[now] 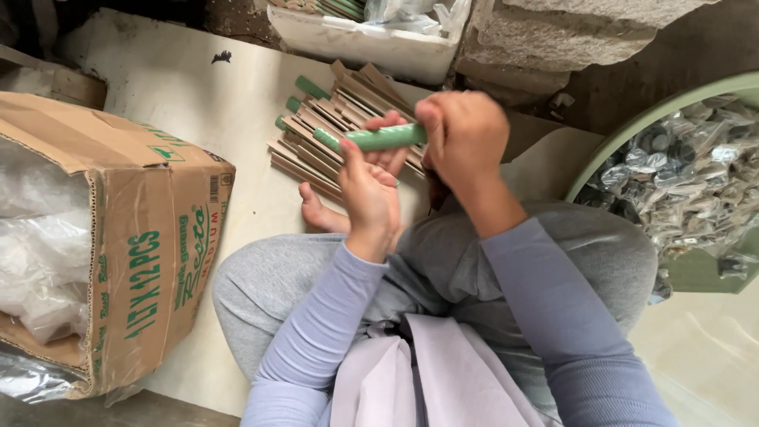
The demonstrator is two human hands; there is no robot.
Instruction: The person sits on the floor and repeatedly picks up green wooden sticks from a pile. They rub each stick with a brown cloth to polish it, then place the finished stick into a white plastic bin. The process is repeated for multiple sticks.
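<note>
Above the grey knees, the left hand (370, 190) and right hand (462, 134) are both closed around a thin green tube (379, 138) mid-frame, which looks light and stiff, best gripped at its ends.

A pale sheet (198, 103) covers the floor, creased and marked with a small dark smudge up left of the grip. Far left of the grip lies an open corrugated cardboard box (150, 261) on its side, green print on its face, stuffed with clear plastic bags (39, 245). Above the grip sits a white foam tray (371, 43), and just to its right rough grey stone blocks (553, 35). Right of the grip stands a pale green tub (696, 269) heaped with small clear packets (688, 174). Soft, even daylight falls throughout.
</note>
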